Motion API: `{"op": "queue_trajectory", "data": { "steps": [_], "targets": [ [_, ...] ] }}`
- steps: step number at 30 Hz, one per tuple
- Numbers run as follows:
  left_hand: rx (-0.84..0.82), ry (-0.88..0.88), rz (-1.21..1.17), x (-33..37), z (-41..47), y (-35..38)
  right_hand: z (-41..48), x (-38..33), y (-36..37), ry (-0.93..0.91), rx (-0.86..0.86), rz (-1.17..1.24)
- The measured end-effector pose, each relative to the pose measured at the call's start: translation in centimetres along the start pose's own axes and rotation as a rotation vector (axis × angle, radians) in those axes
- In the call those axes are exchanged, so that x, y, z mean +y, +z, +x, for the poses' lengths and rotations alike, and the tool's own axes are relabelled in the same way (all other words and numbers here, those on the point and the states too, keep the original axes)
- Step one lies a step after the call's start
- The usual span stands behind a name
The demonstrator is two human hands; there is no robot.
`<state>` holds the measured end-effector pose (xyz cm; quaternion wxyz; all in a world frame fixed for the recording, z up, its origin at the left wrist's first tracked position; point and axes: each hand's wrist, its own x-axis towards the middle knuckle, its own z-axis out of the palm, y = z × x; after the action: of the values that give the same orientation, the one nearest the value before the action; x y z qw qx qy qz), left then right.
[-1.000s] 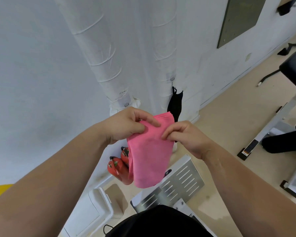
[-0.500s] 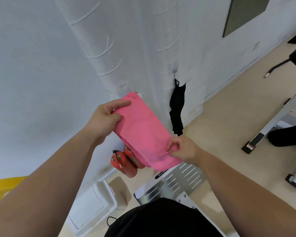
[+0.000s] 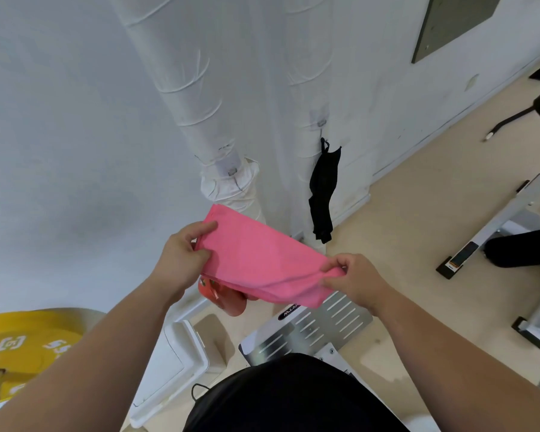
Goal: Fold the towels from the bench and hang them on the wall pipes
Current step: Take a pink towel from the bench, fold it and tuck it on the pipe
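Observation:
A folded pink towel is stretched between both hands in front of the wall. My left hand pinches its upper left end, and my right hand grips its lower right end. Behind it stand two white wrapped wall pipes, the left one ending in a bulky joint just above the towel. A black cloth hangs from a small hook on the right pipe. An empty hook sits on the left pipe's joint.
Red fire extinguishers stand on the floor under the towel. A white box and a slotted metal plate lie below. A yellow weight plate is at the left; a bench frame is at the right.
The towel went from hanging bunched between close hands to being pulled out lengthwise. My left hand rose toward the left pipe while my right hand moved down and right.

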<state>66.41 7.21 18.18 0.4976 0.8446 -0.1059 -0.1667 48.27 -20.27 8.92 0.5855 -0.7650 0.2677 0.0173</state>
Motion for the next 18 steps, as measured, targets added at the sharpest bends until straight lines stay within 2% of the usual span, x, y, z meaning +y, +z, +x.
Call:
{"op": "queue_trajectory", "data": {
  "steps": [2, 6, 10, 13, 18],
  "targets": [
    [-0.021, 0.041, 0.056, -0.4, -0.2, 0.4, -0.1, -0.5, 0.1, -0.019, 0.038, 0.0],
    [-0.069, 0.215, 0.351, -0.8, -0.5, 0.9, -0.2, -1.5, -0.1, -0.076, 0.073, -0.075],
    [-0.074, 0.346, 0.528, -1.4, -0.5, 1.1, -0.1, -3.3, -0.7, -0.069, 0.084, -0.073],
    [-0.099, 0.389, 0.515, -1.0, -0.9, 1.5, -0.3, -5.0, -1.0, -0.033, 0.067, 0.034],
    [-0.233, 0.431, 0.369, 0.9, -2.7, 3.6, -1.0, -8.1, 0.2, -0.043, 0.013, 0.208]
  ]
}}
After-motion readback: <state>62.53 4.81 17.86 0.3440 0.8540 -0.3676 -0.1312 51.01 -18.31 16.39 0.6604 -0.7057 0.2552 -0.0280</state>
